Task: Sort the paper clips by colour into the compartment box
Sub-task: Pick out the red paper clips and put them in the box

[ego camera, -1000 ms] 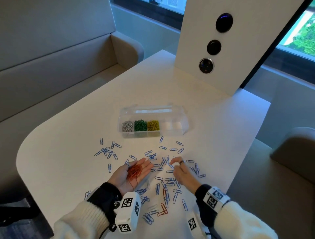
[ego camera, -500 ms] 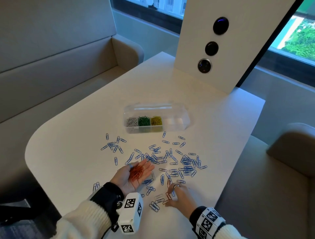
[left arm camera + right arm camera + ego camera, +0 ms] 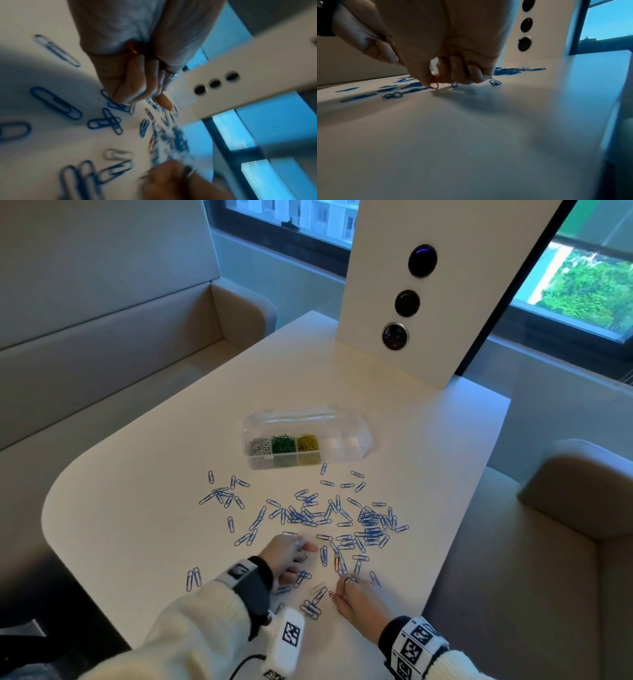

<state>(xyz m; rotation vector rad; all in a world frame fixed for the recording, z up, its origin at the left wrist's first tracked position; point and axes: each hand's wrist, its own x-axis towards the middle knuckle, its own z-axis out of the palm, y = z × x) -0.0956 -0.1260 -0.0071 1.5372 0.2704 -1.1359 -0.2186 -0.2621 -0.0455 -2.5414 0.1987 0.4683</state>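
The clear compartment box (image 3: pixel 346 424) stands mid-table with white, green and yellow clips in its three left cells. Blue paper clips (image 3: pixel 371 523) lie scattered in front of it. My left hand (image 3: pixel 298 556) is turned palm down, its fingers curled round a bunch of orange clips (image 3: pixel 133 49) that barely shows in the fist. Near the front edge my right hand (image 3: pixel 342 594) pinches one orange clip (image 3: pixel 435 85) between thumb and forefinger, just on the table. Another orange clip (image 3: pixel 337 563) lies among the blue ones between my hands.
A white upright panel (image 3: pixel 376 285) with three round buttons stands at the table's far end. A white clip (image 3: pixel 318 589) lies by my right hand. Upholstered seats flank the table (image 3: pixel 154 481) left and right. The box's two right cells look empty.
My left hand has turned from palm up to palm down and closed over the orange clips. My right hand came back to the near edge and took hold of an orange clip.
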